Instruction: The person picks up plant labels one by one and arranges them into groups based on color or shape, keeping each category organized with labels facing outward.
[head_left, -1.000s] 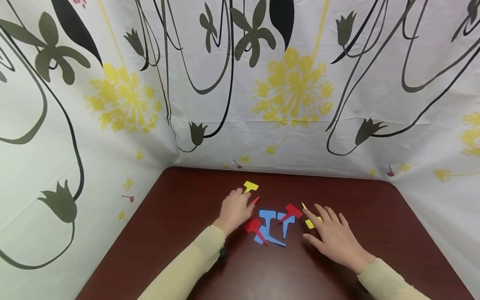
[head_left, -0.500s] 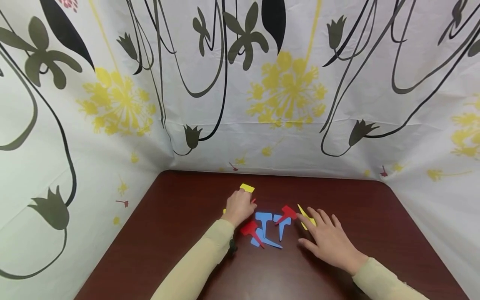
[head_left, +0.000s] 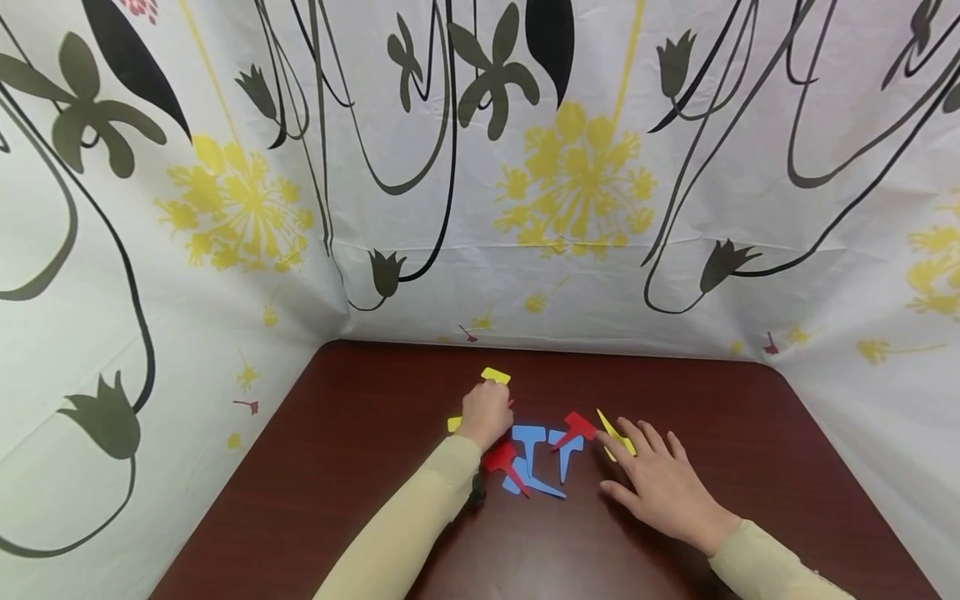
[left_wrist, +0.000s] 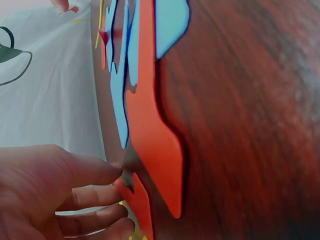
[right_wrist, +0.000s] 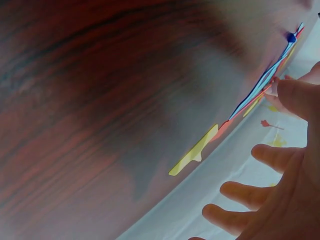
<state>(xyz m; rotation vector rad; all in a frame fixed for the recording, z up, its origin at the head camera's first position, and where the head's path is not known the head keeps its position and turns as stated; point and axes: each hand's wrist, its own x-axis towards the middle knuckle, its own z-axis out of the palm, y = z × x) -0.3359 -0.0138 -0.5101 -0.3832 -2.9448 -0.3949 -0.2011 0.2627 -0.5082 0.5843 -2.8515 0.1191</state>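
T-shaped plastic plant labels in red, blue and yellow lie around both hands. In the head view my left hand [head_left: 486,412] is low over the pile's left side, covering much of a red plant label. The left wrist view shows thumb and fingers pinching that red label [left_wrist: 141,205] at its edge. Close by lie another red label [head_left: 501,457] and a blue label [head_left: 529,435]. My right hand [head_left: 660,475] is palm down with fingers spread, its index fingertip right at a yellow label [head_left: 617,437]. A red label [head_left: 581,423] lies across a blue one [head_left: 573,442] just left of it.
A yellow label [head_left: 496,376] sticks out beyond the left hand, and another [head_left: 453,424] shows to its left. One more blue label [head_left: 551,488] lies under the near red one. The dark wooden table [head_left: 375,400] ends at a patterned white cloth [head_left: 480,283].
My left hand has shifted right and its fingers have curled in around the red label, uncovering a yellow label on its left. The right hand has hardly moved; the head view has shifted slightly.
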